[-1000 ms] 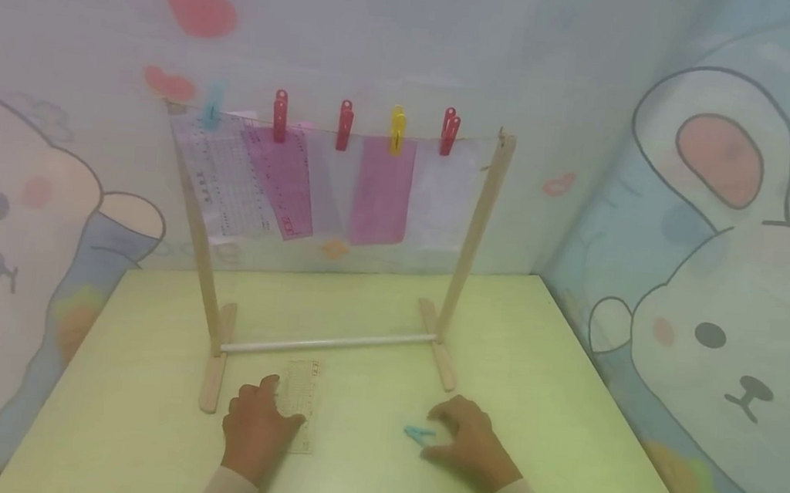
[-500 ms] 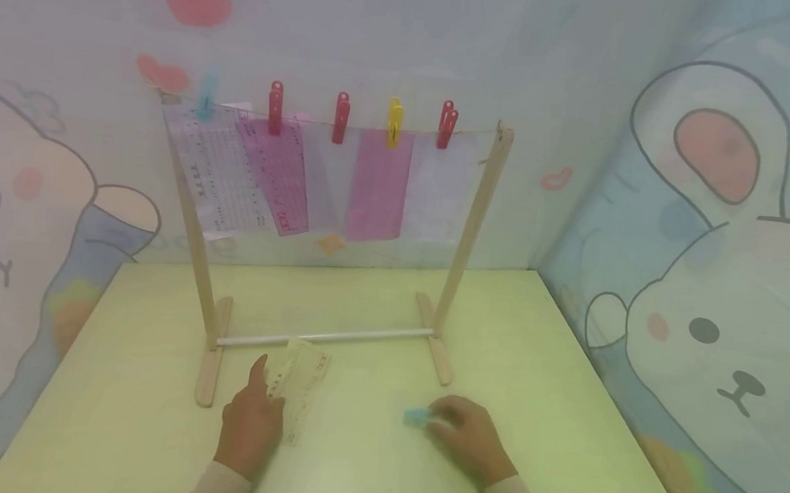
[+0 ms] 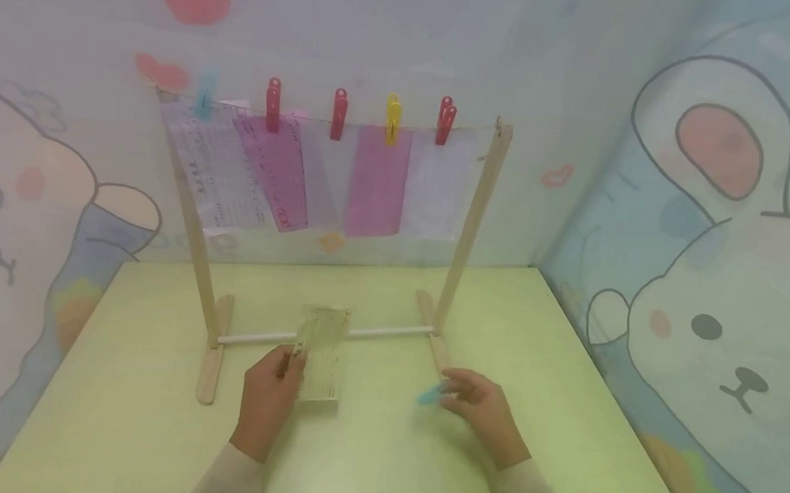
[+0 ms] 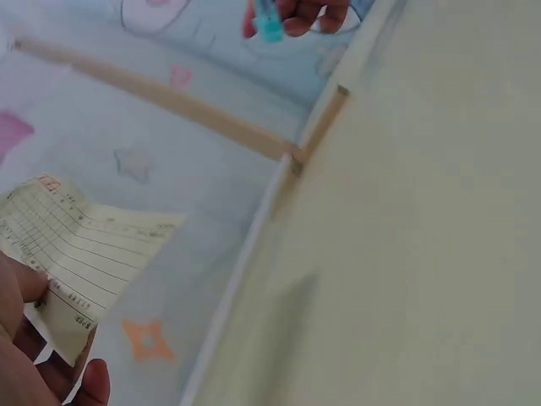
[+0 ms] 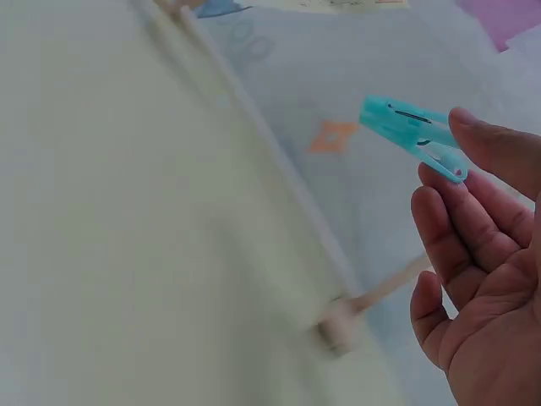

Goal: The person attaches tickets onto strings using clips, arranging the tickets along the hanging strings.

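My left hand [image 3: 270, 391] pinches a yellowish printed paper slip [image 3: 323, 357] by its left edge and holds it above the table. In the left wrist view the slip [image 4: 93, 245] bends a little between thumb and fingers. My right hand [image 3: 482, 412] pinches a light blue clothespin [image 3: 431, 393] by its handles. The right wrist view shows the clothespin [image 5: 410, 131] between thumb and fingers, its clamping end pointing away from the hand. Behind both hands stands a small wooden drying rack [image 3: 469, 229] with a string across its top.
On the string hang printed white paper [image 3: 223, 171], pink papers [image 3: 379, 183] and pale sheets, under a blue clothespin [image 3: 205, 94], red clothespins [image 3: 273, 105] and a yellow clothespin [image 3: 393, 119]. A white rod [image 3: 388, 332] joins the rack's feet low over the table [image 3: 379, 454].
The left hand has picked the paper slip up off the table and moved it slightly right. The right hand has taken hold of the blue clothespin and raised it from the table.
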{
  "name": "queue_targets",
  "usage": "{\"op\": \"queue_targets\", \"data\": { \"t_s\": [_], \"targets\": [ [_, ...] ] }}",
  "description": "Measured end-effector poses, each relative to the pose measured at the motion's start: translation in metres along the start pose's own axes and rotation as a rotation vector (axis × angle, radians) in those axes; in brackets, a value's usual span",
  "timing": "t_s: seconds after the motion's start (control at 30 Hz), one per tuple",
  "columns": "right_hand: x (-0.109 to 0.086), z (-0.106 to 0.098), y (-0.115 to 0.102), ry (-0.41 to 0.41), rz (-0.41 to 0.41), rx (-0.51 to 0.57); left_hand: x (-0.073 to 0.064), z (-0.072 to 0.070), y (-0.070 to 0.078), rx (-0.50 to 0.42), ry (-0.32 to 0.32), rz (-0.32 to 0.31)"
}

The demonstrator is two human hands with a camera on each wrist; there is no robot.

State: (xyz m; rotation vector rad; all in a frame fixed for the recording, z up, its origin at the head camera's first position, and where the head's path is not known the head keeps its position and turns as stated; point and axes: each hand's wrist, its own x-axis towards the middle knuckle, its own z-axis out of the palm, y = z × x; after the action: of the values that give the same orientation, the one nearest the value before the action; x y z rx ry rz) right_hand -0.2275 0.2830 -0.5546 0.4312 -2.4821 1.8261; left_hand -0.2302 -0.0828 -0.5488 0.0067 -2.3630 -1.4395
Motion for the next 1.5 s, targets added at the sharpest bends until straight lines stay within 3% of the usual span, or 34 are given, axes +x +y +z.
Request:
{"op": "queue_targets", "data": {
  "t_s": [0.1, 0.2, 0.33, 0.47, 0.57, 0.73, 0.9, 1.03, 1.27, 1.5],
  "targets": [
    [0.019, -0.022, -0.037, 0.068, -0.072, 0.050, 0.016, 0.007, 0.032, -0.167, -0.036, 0.016],
    [0.045, -0.053, -0.084, 0.119, -0.198, 0.076, 0.035, 0.016, 0.071, -0.285, -0.068, 0.034],
    [0.075, -0.091, -0.162, 0.148, -0.375, 0.063, 0.060, 0.029, 0.124, -0.381, -0.082, 0.106],
    [0.097, -0.115, -0.236, 0.161, -0.480, 0.002, 0.083, 0.042, 0.170, -0.443, -0.084, 0.176],
    [0.114, -0.126, -0.278, 0.202, -0.478, -0.147, 0.098, 0.050, 0.201, -0.449, -0.080, 0.182],
    [0.141, -0.133, -0.328, 0.271, -0.339, -0.436, 0.117, 0.060, 0.240, -0.420, -0.062, 0.197],
    [0.164, -0.134, -0.355, 0.301, -0.280, -0.650, 0.125, 0.066, 0.261, -0.392, -0.035, 0.219],
    [0.177, -0.136, -0.366, 0.286, -0.259, -0.744, 0.126, 0.069, 0.269, -0.395, -0.016, 0.231],
    [0.185, -0.132, -0.375, 0.264, -0.246, -0.782, 0.122, 0.070, 0.272, -0.404, 0.038, 0.257],
    [0.186, -0.129, -0.377, 0.233, -0.250, -0.735, 0.120, 0.072, 0.271, -0.364, 0.110, 0.313]
  ]
}}
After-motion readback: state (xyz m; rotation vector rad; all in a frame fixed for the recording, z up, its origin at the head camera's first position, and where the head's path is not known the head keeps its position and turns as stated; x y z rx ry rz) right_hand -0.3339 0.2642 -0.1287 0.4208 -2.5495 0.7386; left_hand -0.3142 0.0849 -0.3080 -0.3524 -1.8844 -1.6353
